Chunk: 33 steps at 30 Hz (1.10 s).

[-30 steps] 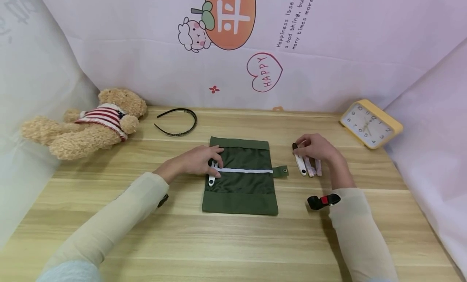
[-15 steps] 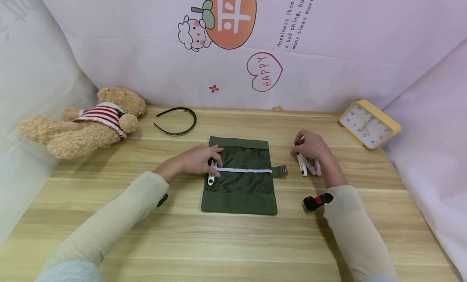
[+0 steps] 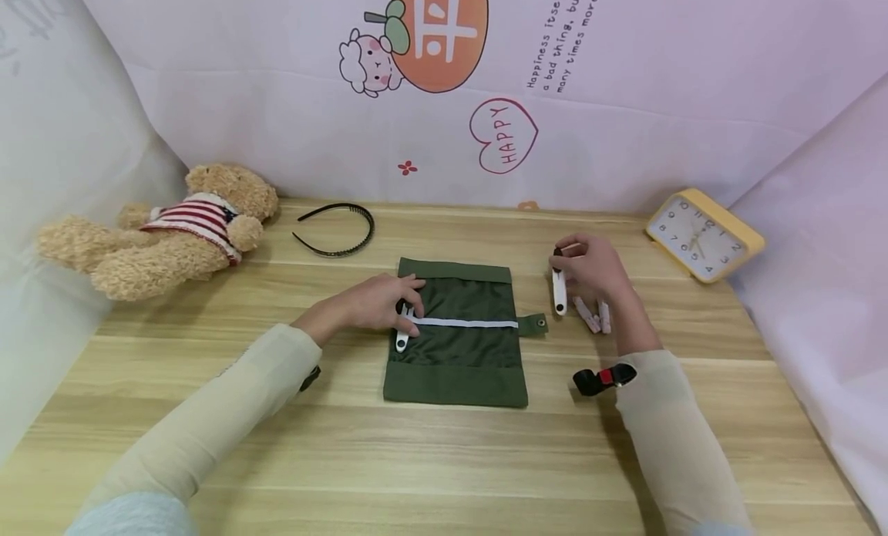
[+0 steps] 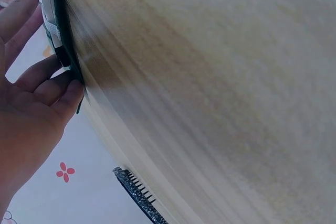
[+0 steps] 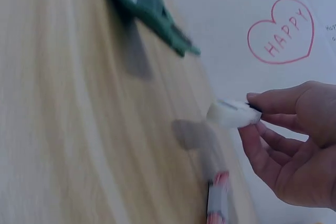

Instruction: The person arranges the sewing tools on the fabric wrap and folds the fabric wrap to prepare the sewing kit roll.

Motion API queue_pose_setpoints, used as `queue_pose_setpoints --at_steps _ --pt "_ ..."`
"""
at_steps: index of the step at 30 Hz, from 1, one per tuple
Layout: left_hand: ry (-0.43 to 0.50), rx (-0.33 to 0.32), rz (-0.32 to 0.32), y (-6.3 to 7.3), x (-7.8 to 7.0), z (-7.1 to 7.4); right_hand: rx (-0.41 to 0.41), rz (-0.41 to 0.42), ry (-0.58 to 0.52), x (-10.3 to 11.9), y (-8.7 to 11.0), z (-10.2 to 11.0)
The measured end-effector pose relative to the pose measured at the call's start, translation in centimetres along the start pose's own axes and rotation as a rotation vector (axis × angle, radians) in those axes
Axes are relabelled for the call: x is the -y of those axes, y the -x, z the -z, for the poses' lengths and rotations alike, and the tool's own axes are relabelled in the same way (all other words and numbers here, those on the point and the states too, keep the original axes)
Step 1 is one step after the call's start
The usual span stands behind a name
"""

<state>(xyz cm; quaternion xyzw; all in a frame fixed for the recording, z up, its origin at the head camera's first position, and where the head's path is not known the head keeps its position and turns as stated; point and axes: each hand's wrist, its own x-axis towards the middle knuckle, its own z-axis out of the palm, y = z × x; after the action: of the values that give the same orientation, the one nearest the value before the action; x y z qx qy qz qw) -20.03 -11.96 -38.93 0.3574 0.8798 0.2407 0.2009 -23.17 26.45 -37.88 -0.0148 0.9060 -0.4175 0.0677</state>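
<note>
An unrolled green fabric pouch (image 3: 465,343) with a white elastic band (image 3: 465,322) across it lies in the middle of the table. Under the band's left end sits a slim white tool (image 3: 402,341) with a black end. My left hand (image 3: 378,305) rests on the pouch's left edge around this tool, fingers spread; the left wrist view has the fingertips touching the pouch. To the right, my right hand (image 3: 593,266) pinches a similar white tool (image 3: 560,293) by its black end, raised above the table. Motion blurs this tool in the right wrist view.
Two small pinkish pieces (image 3: 595,318) lie below my right hand. A yellow alarm clock (image 3: 704,235) stands at the right rear. A black headband (image 3: 371,231) and a teddy bear (image 3: 173,235) lie at the back left. Printed white cloth (image 3: 277,127) borders the table.
My right hand has lifted the white tool off the table and moved it slightly left and away from the pinkish pieces. The left hand and pouch have stayed put.
</note>
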Motion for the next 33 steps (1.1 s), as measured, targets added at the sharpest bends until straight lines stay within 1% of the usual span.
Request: queue_pose_setpoints --at_steps 5,11,17,27,33 --pt "-0.003 0.002 -0.001 -0.1 0.0 0.0 -0.012 0.012 -0.149 1.0 -0.3 -0.6" --pt "-0.002 0.003 0.004 -0.2 0.0 0.0 0.004 0.026 -0.240 1.9 -0.9 -1.4" --pt "-0.001 0.004 0.005 -0.1 -0.2 0.1 0.031 0.023 -0.314 3.0 -1.2 -2.5" --pt "-0.018 0.003 0.008 -0.2 -0.3 0.1 0.091 0.074 -0.429 4.6 -1.9 -4.5" --pt "-0.016 0.003 0.005 -0.1 -0.3 0.1 0.131 0.101 -0.462 5.5 -2.2 -5.7"
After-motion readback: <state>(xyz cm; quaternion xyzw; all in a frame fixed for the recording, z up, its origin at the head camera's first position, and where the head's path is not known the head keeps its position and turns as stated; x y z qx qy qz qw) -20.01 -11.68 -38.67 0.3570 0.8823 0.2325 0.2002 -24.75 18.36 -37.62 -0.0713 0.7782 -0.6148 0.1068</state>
